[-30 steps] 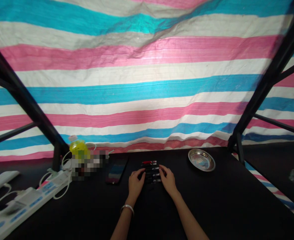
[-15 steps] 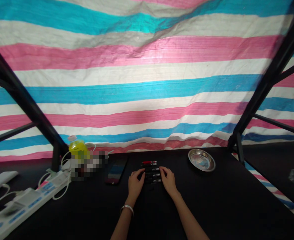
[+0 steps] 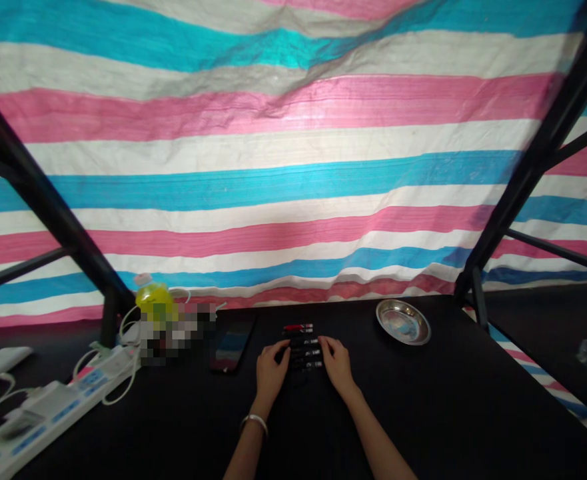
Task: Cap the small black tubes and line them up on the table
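Observation:
Several black marker pens lie stacked in a column of rows between my hands, their pale lettering showing at the right ends. My left hand (image 3: 272, 370) is at their left ends, with bent fingers and the fingertip against the upper black marker (image 3: 309, 342). At that marker's other end are the fingers of my right hand (image 3: 337, 363). Nearer me lie more black markers, one of them the lowest black marker (image 3: 313, 365). Just beyond the fingers lies a red marker (image 3: 297, 327), with a dark one close beside it. The exact finger contact is hard to make out.
A black phone (image 3: 232, 343) lies left of my hands on the black table (image 3: 293, 427). A round metal dish (image 3: 403, 322) stands at the right. On the left are a white power strip (image 3: 66, 408) with plugs and cables, and a yellow object (image 3: 156, 301). A striped sheet (image 3: 293, 193) hangs behind.
My hands and the markers keep nearly the same arrangement. The whole view has shifted very slightly, with the table things a little lower in the picture.

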A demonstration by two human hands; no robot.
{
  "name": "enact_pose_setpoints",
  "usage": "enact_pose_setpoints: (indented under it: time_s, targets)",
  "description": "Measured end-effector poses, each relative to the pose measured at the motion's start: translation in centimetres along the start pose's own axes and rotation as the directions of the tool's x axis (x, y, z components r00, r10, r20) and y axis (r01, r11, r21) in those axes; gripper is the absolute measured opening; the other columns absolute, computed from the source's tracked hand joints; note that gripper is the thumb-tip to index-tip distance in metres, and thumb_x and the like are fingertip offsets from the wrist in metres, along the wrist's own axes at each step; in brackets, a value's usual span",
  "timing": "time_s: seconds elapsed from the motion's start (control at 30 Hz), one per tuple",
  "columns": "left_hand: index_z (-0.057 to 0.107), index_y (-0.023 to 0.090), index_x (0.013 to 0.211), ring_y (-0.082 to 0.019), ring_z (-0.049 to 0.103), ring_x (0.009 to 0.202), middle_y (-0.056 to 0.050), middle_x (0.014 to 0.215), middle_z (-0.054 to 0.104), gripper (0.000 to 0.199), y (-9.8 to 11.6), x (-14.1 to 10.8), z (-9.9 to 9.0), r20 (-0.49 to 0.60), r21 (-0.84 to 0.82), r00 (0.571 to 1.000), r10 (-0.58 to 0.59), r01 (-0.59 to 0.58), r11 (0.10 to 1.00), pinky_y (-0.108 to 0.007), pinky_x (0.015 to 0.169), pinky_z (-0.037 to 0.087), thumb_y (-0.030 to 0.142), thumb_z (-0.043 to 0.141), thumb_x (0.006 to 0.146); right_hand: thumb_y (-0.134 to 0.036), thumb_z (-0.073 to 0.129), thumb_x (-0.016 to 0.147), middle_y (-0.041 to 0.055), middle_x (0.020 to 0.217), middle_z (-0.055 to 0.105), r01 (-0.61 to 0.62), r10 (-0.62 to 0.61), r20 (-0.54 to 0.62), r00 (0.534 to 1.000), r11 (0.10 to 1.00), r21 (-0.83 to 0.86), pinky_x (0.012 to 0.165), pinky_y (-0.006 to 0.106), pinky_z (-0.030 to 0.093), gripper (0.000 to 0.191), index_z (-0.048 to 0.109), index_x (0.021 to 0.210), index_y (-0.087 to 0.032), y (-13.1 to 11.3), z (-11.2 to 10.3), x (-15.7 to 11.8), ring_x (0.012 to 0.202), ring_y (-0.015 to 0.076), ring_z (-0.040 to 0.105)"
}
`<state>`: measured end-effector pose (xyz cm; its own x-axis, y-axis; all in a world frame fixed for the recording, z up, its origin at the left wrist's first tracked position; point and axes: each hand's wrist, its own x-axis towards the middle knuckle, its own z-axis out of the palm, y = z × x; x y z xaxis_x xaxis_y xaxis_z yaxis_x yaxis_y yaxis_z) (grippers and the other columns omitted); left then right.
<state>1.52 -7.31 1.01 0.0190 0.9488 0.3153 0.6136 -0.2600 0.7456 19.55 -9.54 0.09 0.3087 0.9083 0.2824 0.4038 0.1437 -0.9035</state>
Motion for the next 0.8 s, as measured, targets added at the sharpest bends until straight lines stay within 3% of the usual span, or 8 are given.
enact_pose_setpoints:
  time_s: [0.2, 0.33, 0.43, 0.57, 0.8]
  targets:
    - [0.068, 0.02, 0.092, -0.022, 0.062, 0.085, -0.007, 0.093, 0.068, 0.029, -0.3, 0.2, 0.2, -0.075, -0.086, 0.997, 0.004, -0.01, 0.996, -0.039, 0.081, 0.049, 0.038, 0.049, 0.079, -0.05, 0.041, 0.085, 0.0069, 0.073, 0.068, -0.032, 0.034, -0.023, 0.999, 0.998, 0.047, 0.067, 0.028, 0.043, 0.046, 0.07, 0.076, -0.015, -0.5, -0.3, 0.1, 0.071, 0.0198, 0.06]
    - [0.064, 0.016, 0.1, -0.021, 0.061, 0.081, -0.011, 0.102, 0.063, 0.036, -0.6, 0.6, 0.4, -0.167, -0.102, 0.983, -0.072, 0.055, 0.993, -0.037, 0.077, 0.05, 0.04, 0.046, 0.079, -0.055, 0.042, 0.083, 0.0058, 0.066, 0.067, -0.088, 0.095, -0.095, 0.991, 0.993, 0.078, 0.061, 0.026, 0.041, 0.05, 0.065, 0.061, -0.016, -0.5, -0.6, 0.4, 0.065, 0.0186, 0.059]
    - [0.061, 0.014, 0.108, -0.022, 0.061, 0.083, -0.011, 0.095, 0.063, 0.04, -0.5, 0.9, 0.5, -0.148, -0.025, 0.979, -0.139, 0.137, 0.99, -0.037, 0.079, 0.049, 0.04, 0.045, 0.081, -0.058, 0.043, 0.082, 0.006, 0.066, 0.067, -0.102, 0.109, -0.089, 0.99, 0.991, 0.084, 0.061, 0.026, 0.041, 0.053, 0.061, 0.052, -0.017, -0.3, -0.5, 0.7, 0.064, 0.0185, 0.06]
    - [0.059, 0.018, 0.113, -0.023, 0.062, 0.082, -0.009, 0.086, 0.065, 0.04, -0.1, 1.3, 0.4, -0.113, 0.074, 0.962, -0.25, 0.259, 0.963, -0.036, 0.074, 0.049, 0.04, 0.043, 0.084, -0.056, 0.045, 0.081, 0.0061, 0.068, 0.067, -0.083, 0.091, -0.088, 0.992, 0.992, 0.094, 0.063, 0.027, 0.044, 0.049, 0.069, 0.067, -0.016, -0.1, -0.2, 1.4, 0.066, 0.0192, 0.06]
    - [0.058, 0.02, 0.111, -0.021, 0.061, 0.091, -0.008, 0.105, 0.067, 0.032, 0.2, 1.3, 0.5, -0.073, 0.029, 0.985, -0.156, 0.158, 0.987, -0.035, 0.084, 0.046, 0.033, 0.045, 0.085, -0.042, 0.045, 0.084, 0.0072, 0.096, 0.066, -0.029, 0.029, 0.004, 1.0, 0.999, -0.037, 0.076, 0.029, 0.046, 0.037, 0.071, 0.098, -0.019, 0.0, 0.7, 2.4, 0.085, 0.0198, 0.062]
